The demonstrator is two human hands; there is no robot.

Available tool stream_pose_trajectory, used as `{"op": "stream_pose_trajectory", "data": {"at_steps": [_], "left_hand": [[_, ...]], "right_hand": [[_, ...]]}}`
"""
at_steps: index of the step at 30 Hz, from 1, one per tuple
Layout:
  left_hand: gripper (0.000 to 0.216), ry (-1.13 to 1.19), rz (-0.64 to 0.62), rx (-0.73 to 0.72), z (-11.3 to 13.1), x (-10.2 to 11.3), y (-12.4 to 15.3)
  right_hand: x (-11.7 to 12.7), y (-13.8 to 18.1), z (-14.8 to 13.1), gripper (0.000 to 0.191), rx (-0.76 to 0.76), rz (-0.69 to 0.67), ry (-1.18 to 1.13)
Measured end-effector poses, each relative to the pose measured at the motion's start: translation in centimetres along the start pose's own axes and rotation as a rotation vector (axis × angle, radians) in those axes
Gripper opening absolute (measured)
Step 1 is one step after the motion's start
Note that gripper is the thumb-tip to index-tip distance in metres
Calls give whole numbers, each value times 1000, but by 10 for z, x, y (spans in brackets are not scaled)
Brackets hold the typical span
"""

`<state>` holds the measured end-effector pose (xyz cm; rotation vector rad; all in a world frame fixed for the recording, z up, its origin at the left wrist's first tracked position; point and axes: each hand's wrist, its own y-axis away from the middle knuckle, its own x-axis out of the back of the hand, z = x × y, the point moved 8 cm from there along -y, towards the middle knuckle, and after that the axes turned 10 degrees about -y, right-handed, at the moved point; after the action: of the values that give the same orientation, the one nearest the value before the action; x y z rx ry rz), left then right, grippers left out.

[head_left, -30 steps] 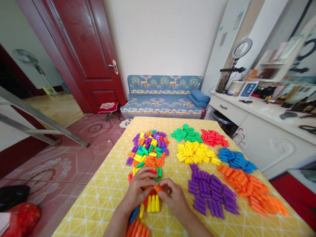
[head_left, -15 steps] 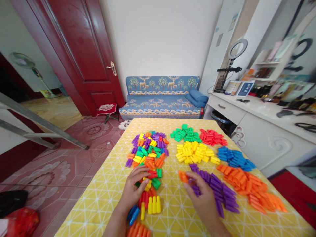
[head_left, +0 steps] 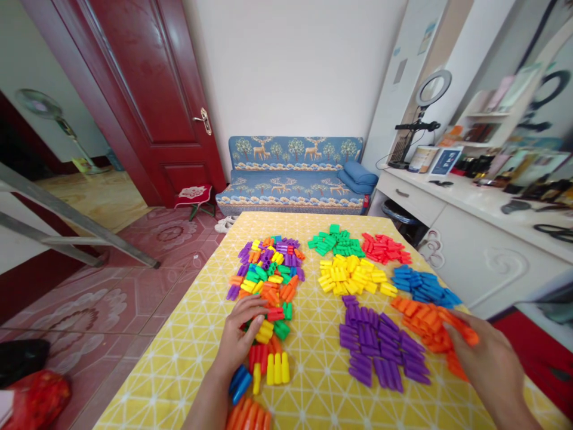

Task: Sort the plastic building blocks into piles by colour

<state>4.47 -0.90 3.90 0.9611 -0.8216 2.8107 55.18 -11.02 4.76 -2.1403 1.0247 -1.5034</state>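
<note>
My left hand (head_left: 242, 331) rests over the near part of a mixed pile of plastic building blocks (head_left: 271, 269), its fingers slightly curved and apart from the thumb. Beside the thumb lies a yellow block (head_left: 264, 332), with red and green blocks close by; what lies under the palm is hidden. On the right, my right hand (head_left: 490, 352) pinches an orange block (head_left: 465, 331) between thumb and fingers, over the orange pile (head_left: 423, 322). Left of that hand spreads a purple pile (head_left: 380, 343).
Yellow (head_left: 351, 275), green (head_left: 336, 242), red (head_left: 385, 248) and blue (head_left: 423, 285) piles sit toward the back right of the patterned tablecloth (head_left: 179, 358). Loose orange blocks (head_left: 248, 415) lie at the near edge. A white dresser (head_left: 483, 239) stands right of the table, a blue sofa (head_left: 290, 185) behind.
My right hand has moved right with the orange block, from beside the purple pile to over the orange pile, uncovering more purple blocks. My left hand has hardly moved.
</note>
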Motion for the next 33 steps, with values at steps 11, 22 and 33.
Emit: {"op": "stream_pose_trajectory", "data": {"at_steps": [11,22,33], "left_hand": [[30,110,51,107,-6,3,0],[31,176,336,383,-53,24,7],[41,595,319,588,-67,11,15]], "right_hand": [[12,14,-70,36,76,159,-226],[-127,99,-295,57,163,-686,-689],[-148,89,-311,51,76,-657,-637]]}}
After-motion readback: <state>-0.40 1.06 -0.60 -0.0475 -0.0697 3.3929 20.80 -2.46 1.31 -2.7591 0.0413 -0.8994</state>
